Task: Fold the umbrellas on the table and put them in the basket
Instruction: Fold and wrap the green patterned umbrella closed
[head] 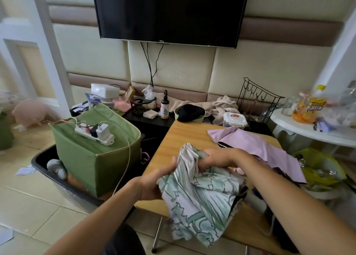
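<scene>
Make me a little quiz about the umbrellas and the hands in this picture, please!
1. True or false: both hands, the left hand and the right hand, grip the green-patterned umbrella.
2. What colour is the other umbrella lying on the wooden table?
3. What sits on top of the green fabric box? A) a power strip B) a shoe C) a book

Key: 1 true; 2 pink-lilac; 3 A, the power strip.

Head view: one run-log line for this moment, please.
left hand grips green-patterned umbrella | right hand gathers its canopy | purple umbrella on table | unfolded
</scene>
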The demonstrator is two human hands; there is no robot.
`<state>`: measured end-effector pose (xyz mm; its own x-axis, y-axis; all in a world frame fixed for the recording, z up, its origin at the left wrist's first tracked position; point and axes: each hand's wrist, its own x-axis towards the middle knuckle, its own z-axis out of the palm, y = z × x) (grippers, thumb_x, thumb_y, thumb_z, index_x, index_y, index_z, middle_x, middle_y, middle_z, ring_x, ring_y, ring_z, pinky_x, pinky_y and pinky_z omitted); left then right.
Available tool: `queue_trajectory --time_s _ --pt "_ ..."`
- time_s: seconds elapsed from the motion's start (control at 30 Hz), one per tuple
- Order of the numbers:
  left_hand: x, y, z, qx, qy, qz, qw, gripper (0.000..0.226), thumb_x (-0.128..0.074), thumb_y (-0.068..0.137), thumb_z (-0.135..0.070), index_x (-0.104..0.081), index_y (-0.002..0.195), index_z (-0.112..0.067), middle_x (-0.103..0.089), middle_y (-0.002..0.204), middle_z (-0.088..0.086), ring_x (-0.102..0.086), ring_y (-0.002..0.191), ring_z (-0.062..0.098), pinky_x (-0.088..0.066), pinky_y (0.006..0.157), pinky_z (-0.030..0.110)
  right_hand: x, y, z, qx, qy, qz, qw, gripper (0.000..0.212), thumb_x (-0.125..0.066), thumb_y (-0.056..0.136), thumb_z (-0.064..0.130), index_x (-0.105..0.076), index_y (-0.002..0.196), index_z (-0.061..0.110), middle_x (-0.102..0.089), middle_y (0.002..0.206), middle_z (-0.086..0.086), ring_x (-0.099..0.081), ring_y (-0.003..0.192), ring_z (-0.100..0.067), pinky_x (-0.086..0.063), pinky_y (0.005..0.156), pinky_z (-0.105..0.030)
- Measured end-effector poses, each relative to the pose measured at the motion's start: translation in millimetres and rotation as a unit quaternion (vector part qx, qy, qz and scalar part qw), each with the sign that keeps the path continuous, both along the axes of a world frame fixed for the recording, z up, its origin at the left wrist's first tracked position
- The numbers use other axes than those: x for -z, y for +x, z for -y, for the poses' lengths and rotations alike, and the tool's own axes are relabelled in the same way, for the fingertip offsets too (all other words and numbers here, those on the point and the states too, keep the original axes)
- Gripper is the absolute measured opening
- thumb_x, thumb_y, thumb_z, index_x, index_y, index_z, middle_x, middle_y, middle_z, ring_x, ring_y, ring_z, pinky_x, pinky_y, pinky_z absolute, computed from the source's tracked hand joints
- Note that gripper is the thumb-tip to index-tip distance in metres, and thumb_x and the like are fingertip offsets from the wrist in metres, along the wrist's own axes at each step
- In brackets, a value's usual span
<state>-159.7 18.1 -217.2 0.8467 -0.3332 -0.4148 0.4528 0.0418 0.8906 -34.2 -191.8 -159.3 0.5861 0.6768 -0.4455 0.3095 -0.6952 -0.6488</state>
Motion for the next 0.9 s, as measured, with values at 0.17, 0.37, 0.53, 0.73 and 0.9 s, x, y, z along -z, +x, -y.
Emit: queue_trajectory --time_s 0.17,0.37,0.53,0.73,0.9 --pt "33 10 17 -0.043 0.034 -0.012 0.998 0.062 -0.074 0.085 -0.054 -0.067 0.129 -0.011 -0.073 0.122 0.012 -0.066 0.12 0.033 -0.046 0.111 0.049 25 0 -14 0.014 -0.07 0.169 0.983 0.053 -0.078 0.083 0.038 -0.057 0.131 0.028 -0.065 0.113 0.009 -0.062 0.098 -0.015 -0.047 0.079 -0.026" --pt "33 20 26 -0.147 0.072 -0.043 0.986 0.047 -0.054 0.099 -0.055 -0.073 0.118 -0.017 -0.079 0.107 0.007 -0.074 0.103 0.027 -0.055 0.101 0.047 56 13 -33 0.047 -0.025 0.275 0.96 0.043 -0.072 0.088 0.033 -0.054 0.127 0.033 -0.063 0.126 0.003 -0.061 0.107 -0.021 -0.053 0.09 -0.04" --pt "34 27 26 -0.189 0.07 -0.048 0.978 0.054 -0.044 0.102 -0.06 -0.072 0.12 -0.017 -0.079 0.102 0.005 -0.075 0.087 0.021 -0.059 0.065 0.029 56 13 -38 0.059 -0.027 0.347 0.936 0.042 -0.05 0.102 0.052 -0.052 0.138 0.03 -0.049 0.142 0.005 -0.056 0.118 -0.019 -0.049 0.093 -0.039" --pt "42 36 28 -0.219 -0.039 -0.042 0.974 0.072 -0.025 0.101 -0.07 -0.065 0.133 -0.019 -0.074 0.12 0.013 -0.071 0.111 0.031 -0.056 0.098 0.046 36 4 -27 -0.089 -0.167 0.204 0.96 0.108 -0.046 0.074 0.094 -0.008 0.162 0.042 -0.012 0.171 0.011 -0.02 0.154 -0.021 -0.023 0.123 -0.053" --pt "45 30 21 -0.174 -0.079 -0.057 0.98 0.081 -0.015 0.097 -0.077 -0.066 0.129 -0.023 -0.076 0.117 0.007 -0.074 0.103 0.023 -0.056 0.085 0.038 35 16 -21 -0.063 -0.112 0.202 0.971 0.095 -0.054 0.082 0.085 -0.025 0.16 0.039 -0.031 0.163 0.006 -0.036 0.147 -0.023 -0.035 0.114 -0.043"
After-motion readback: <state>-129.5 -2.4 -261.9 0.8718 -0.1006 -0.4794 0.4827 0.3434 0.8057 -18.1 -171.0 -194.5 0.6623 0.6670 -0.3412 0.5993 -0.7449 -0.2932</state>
